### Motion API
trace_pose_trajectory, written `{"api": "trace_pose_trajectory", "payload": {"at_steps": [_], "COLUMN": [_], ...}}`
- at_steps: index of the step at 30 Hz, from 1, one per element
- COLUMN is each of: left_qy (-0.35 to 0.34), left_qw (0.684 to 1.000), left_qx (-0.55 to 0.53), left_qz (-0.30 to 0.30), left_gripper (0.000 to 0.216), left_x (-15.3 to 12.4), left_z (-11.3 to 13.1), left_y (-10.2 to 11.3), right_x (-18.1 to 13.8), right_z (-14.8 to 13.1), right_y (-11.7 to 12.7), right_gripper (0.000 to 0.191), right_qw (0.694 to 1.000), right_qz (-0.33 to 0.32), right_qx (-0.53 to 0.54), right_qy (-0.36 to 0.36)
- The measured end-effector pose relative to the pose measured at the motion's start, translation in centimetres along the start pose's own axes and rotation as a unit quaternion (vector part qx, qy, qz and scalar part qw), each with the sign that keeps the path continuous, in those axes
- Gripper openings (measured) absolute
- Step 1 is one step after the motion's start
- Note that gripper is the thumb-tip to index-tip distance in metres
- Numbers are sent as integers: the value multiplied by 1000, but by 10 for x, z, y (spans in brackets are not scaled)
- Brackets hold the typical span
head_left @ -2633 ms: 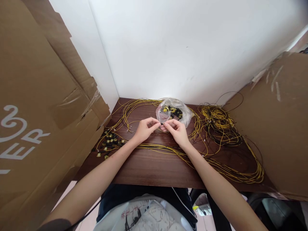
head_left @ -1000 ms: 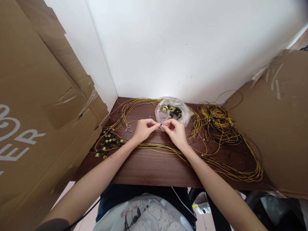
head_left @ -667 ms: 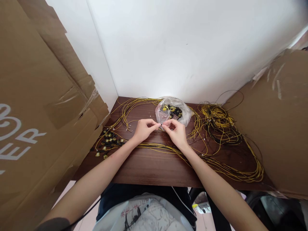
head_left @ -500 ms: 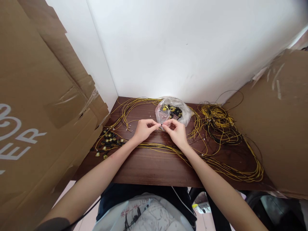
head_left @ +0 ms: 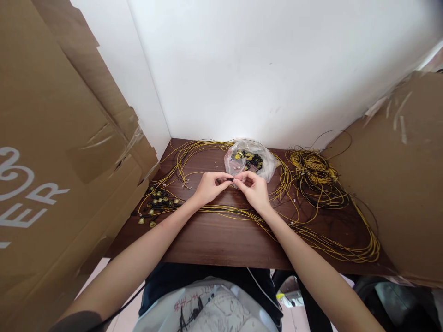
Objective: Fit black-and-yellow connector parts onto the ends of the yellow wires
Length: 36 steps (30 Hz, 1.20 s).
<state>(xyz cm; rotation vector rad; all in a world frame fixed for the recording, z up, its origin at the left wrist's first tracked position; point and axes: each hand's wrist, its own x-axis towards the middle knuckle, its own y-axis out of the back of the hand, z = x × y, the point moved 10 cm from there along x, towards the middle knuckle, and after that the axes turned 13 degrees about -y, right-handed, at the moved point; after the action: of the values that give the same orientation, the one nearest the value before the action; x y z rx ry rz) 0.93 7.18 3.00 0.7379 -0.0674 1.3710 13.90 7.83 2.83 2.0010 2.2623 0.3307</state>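
My left hand (head_left: 210,186) and my right hand (head_left: 254,188) meet over the table in front of the plastic bag, thumb and forefinger pinched on each. Between the fingertips is a thin, small black piece (head_left: 230,179), held from both sides; its kind is too small to make out. Just behind the hands sits the clear plastic bag (head_left: 268,170), holding several black-and-yellow parts (head_left: 255,160). Yellow and black wires (head_left: 224,210) run in a bundle beneath my wrists.
Several black parts with yellowish ends (head_left: 159,201) lie at the table's left. A tangled heap of wire (head_left: 313,173) lies at right, and a loop (head_left: 183,154) at back left. Cardboard (head_left: 69,138) stands left, more cardboard (head_left: 398,184) right, a white wall (head_left: 259,69) behind.
More of the black piece now shows between my fingertips, lying across toward the left fingers. Both hands stay pinched in nearly the same place; the view has shifted slightly.
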Motion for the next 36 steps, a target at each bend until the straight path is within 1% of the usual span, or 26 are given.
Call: {"api": "trace_pose_trajectory", "payload": {"at_steps": [7, 13, 24, 29, 32, 36], "left_qy": [-9, -15, -36, -34, -27, -17], "left_qw": [1000, 1000, 999, 999, 998, 999], "left_qx": [-25, -18, -23, -33, -45, -39], "left_qz": [2, 6, 18, 23, 20, 19], "left_gripper": [21, 19, 18, 18, 20, 20], "left_x": [0, 0, 0, 0, 0, 0], "left_z": [1, 0, 5, 3, 1, -1], "left_y": [-1, 0, 3, 3, 1, 1], "right_x": [-3, -2, 3, 3, 3, 3], "right_z": [-8, -8, 2, 2, -1, -5], "right_y": [0, 1, 1, 0, -1, -1], "right_gripper": [13, 11, 17, 19, 19, 21], "right_qw": [1000, 1000, 997, 995, 996, 999], "right_qz": [-1, 2, -12, -21, -28, -31], "right_qx": [11, 13, 66, 80, 69, 7], "right_qy": [4, 3, -46, -50, -42, -15]}}
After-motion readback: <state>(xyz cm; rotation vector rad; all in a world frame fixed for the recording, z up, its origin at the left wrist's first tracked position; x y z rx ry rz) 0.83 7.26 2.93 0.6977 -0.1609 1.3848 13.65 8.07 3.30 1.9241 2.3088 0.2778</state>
